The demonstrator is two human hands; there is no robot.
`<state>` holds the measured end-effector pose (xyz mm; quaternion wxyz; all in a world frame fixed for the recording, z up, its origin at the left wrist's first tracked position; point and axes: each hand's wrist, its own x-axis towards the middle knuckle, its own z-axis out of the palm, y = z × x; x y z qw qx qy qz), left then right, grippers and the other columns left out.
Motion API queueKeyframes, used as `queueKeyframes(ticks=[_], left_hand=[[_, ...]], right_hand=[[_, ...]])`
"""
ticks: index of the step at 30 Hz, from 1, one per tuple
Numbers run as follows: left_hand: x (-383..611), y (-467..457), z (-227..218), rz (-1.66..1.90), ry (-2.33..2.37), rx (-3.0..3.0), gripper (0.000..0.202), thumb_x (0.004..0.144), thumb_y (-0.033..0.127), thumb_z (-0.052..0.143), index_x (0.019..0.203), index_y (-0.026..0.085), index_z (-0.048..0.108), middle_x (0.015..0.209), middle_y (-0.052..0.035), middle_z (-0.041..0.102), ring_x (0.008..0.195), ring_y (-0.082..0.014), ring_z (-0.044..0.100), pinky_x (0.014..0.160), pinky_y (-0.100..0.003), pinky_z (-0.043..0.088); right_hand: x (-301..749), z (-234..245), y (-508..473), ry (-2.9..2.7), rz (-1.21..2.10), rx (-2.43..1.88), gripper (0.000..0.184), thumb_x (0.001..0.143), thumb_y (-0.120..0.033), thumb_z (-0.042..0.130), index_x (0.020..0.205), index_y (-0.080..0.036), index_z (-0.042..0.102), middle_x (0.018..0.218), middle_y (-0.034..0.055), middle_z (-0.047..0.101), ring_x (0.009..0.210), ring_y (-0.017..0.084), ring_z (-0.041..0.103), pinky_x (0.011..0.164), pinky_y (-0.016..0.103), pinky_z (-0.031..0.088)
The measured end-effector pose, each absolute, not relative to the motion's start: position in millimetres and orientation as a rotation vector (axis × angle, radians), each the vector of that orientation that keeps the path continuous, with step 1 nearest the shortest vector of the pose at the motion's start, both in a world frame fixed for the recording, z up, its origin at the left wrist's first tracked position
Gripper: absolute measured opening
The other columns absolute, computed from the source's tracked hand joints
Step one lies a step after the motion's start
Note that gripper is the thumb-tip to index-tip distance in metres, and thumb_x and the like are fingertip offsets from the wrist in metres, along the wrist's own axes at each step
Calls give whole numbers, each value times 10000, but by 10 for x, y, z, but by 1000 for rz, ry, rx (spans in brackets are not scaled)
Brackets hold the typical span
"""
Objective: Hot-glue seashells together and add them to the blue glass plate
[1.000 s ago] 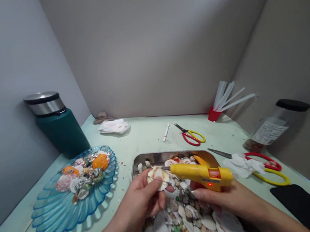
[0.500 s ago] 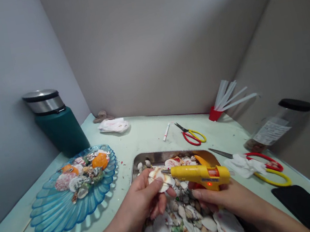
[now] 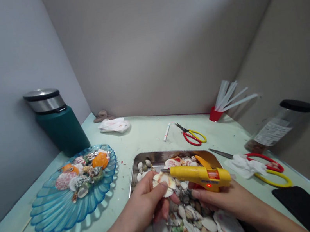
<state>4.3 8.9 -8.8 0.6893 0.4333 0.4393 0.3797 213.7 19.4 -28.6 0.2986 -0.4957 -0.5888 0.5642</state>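
Between the thumb and fingers of my left hand (image 3: 149,200) is a white scallop shell (image 3: 166,183) with tan markings. My right hand (image 3: 213,197) is wrapped round the handle of a yellow hot glue gun (image 3: 197,174), whose small red light is lit. Its metal nozzle points left and lies at the shell's upper edge; whether they touch I cannot tell. Both hands are over a metal tray (image 3: 152,155) full of mixed seashells (image 3: 190,221), and they hide part of it.
Left of the tray is a blue shell-shaped dish (image 3: 61,214) with shells, by a green bottle (image 3: 62,131). Scissors (image 3: 191,135), a red cup of glue sticks (image 3: 215,113) and a marker (image 3: 167,132) lie behind. More scissors (image 3: 275,177), tissue (image 3: 243,166), a jar (image 3: 276,129) and a black phone-like slab (image 3: 306,205) occupy the right.
The shell in my left hand has shifted slightly right and down and turned a little beneath the nozzle. The glue gun stays almost in place.
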Motion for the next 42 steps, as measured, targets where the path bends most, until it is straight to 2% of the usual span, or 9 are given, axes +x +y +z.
queueKeyframes(ticks=[4, 7, 10, 12, 18, 26, 42], left_hand=[[52, 101, -101, 836, 983, 976, 186, 836, 336, 503, 865, 170, 425, 663, -22, 659, 328, -22, 370, 311, -133, 220], [53, 94, -93, 841, 979, 980, 201, 827, 350, 518, 848, 172, 428, 654, -19, 659, 327, -23, 368, 313, -135, 221], [51, 78, -76, 843, 988, 972, 205, 817, 350, 531, 847, 174, 431, 639, -12, 655, 325, -25, 373, 311, -133, 229], [50, 73, -69, 847, 990, 965, 205, 816, 350, 531, 858, 175, 432, 636, -8, 653, 322, -25, 375, 307, -132, 231], [44, 81, -75, 877, 976, 944, 169, 823, 318, 520, 818, 177, 427, 648, -9, 648, 321, -19, 381, 307, -129, 231], [36, 71, -76, 887, 938, 930, 152, 835, 288, 500, 790, 179, 405, 643, -12, 644, 330, -20, 394, 316, -125, 243], [17, 87, -100, 914, 891, 889, 116, 816, 266, 528, 845, 166, 476, 655, -17, 643, 337, -30, 429, 310, -123, 252]], right_hand=[[2146, -288, 186, -1734, 1310, -1289, 226, 763, -363, 656, 901, -186, 664, 825, 24, 675, 730, 178, 617, 648, 269, 515], [2138, -270, 165, -1887, 1095, -1245, 217, 796, -350, 619, 946, -194, 634, 895, 35, 670, 795, 196, 613, 695, 281, 498], [2108, -220, 145, -2067, 939, -1168, 115, 837, -314, 567, 851, -204, 598, 775, 1, 628, 676, 155, 569, 601, 244, 449], [2086, -186, 138, -2124, 920, -1127, 107, 855, -293, 537, 797, -209, 569, 692, -22, 586, 601, 132, 524, 543, 229, 408], [2075, -182, 153, -2128, 871, -1123, 95, 855, -254, 517, 779, -211, 555, 666, -24, 572, 576, 129, 513, 518, 231, 376], [2087, -185, 155, -2138, 862, -1137, 80, 864, -264, 523, 838, -211, 576, 704, -22, 585, 603, 131, 523, 547, 226, 380], [2095, -215, 140, -2157, 847, -1123, 88, 861, -274, 511, 855, -216, 577, 726, -10, 601, 617, 144, 535, 559, 237, 368]])
